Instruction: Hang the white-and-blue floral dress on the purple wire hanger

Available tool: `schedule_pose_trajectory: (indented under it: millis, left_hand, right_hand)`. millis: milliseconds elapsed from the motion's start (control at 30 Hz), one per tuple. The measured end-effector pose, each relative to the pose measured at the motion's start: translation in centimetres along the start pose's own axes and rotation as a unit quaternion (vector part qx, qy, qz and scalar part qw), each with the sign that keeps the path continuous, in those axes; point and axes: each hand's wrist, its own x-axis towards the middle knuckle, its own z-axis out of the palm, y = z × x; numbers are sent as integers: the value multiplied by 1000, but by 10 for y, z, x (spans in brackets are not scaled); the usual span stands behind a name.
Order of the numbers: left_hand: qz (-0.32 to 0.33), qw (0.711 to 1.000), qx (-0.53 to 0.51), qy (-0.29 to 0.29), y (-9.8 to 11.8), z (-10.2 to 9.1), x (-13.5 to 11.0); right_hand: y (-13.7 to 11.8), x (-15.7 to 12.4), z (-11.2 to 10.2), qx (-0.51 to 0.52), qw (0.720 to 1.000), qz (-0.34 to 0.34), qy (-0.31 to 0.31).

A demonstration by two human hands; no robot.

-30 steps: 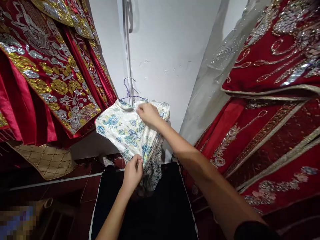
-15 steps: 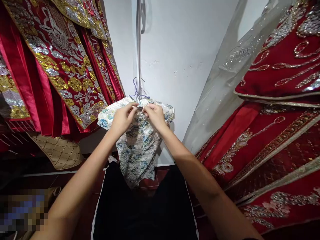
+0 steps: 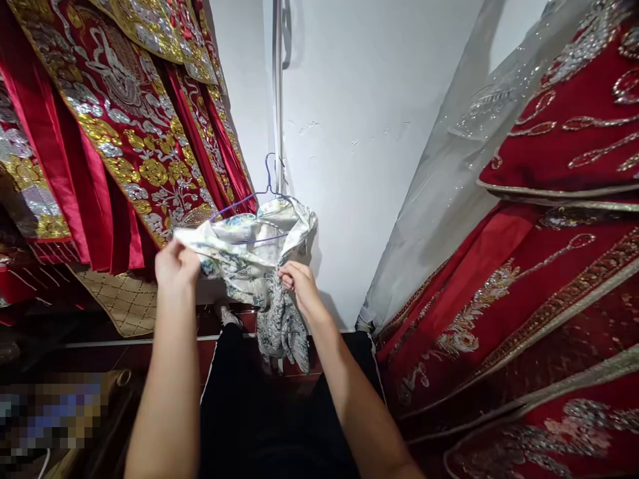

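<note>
A pale floral dress [image 3: 282, 303] with blue-green print hangs partly on a purple wire hanger [image 3: 269, 179]. Its front is pulled open, so the light inner side and the hanger's lower bar show. My left hand [image 3: 177, 265] is closed on the dress's edge at the left, stretching it sideways away from the hanger. With its fingers pinched, my right hand [image 3: 296, 274] grips the other front edge near the middle. The hanger's left arm is bare of cloth, while fabric still drapes over its right side.
A metal pole [image 3: 278, 86] runs down the white wall [image 3: 359, 86] behind the hanger. Red gowns with gold and silver embroidery [image 3: 134, 133] hang at the left. On the right are a sheer glittery veil [image 3: 434, 179] and red beaded garments [image 3: 499, 299].
The dress front has been spread open. My left hand has moved left and down with its edge, baring the hanger's left arm; my right hand has moved slightly down.
</note>
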Motion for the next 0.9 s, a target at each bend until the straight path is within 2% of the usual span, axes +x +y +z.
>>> schedule_pose_trajectory:
  millis: [33,67,167,200,267,333,400,500,567,667,733,767,833,900]
  left_hand:
    - [-60,996,-33,62,-12,-17,-11]
    - [-84,993,-36,74,-25,-30,-27]
    - [-173,982,-45,60,-64,-51,-85]
    - [-203,978,-30,42,-74,-52,-102]
    - [-244,970,23,0,-85,-46,-128]
    - [-223,972,61,-31,-86,-34,-143]
    - [-182,979,61,-64,-82,-17,-154]
    - [-170,972,58,-151,-77,11,-178]
    - [-156,960,98,-211,-76,28,-197]
    - [-71,940,195,-270,-71,39,-212]
    - [-26,928,239,-285,-66,33,-206]
    - [-27,920,251,-299,-65,26,-201]
    - [-69,894,277,-345,-66,4,-188]
    - [-121,846,330,-400,-71,-21,-176]
  right_hand:
    - [6,-12,3,29,1000,4,2]
    - [12,-23,4,53,998,10,12]
    - [31,-54,-13,102,992,57,38]
    - [35,-62,-25,100,991,77,35]
    - [39,-73,-56,31,992,123,9]
    - [36,-79,-86,-75,984,163,-11]
    - [30,-81,-101,-157,973,167,5]
    - [25,-84,-91,-181,978,105,20]
    - [24,-88,-70,-114,989,93,-30]
    - [19,-96,-44,0,988,110,-107]
    - [9,-97,-39,-31,982,95,-163]
    - [3,-95,-40,-78,972,85,-205]
    - [-14,-79,-42,-201,932,66,-293]
    - [-33,-50,-43,-305,892,24,-333]
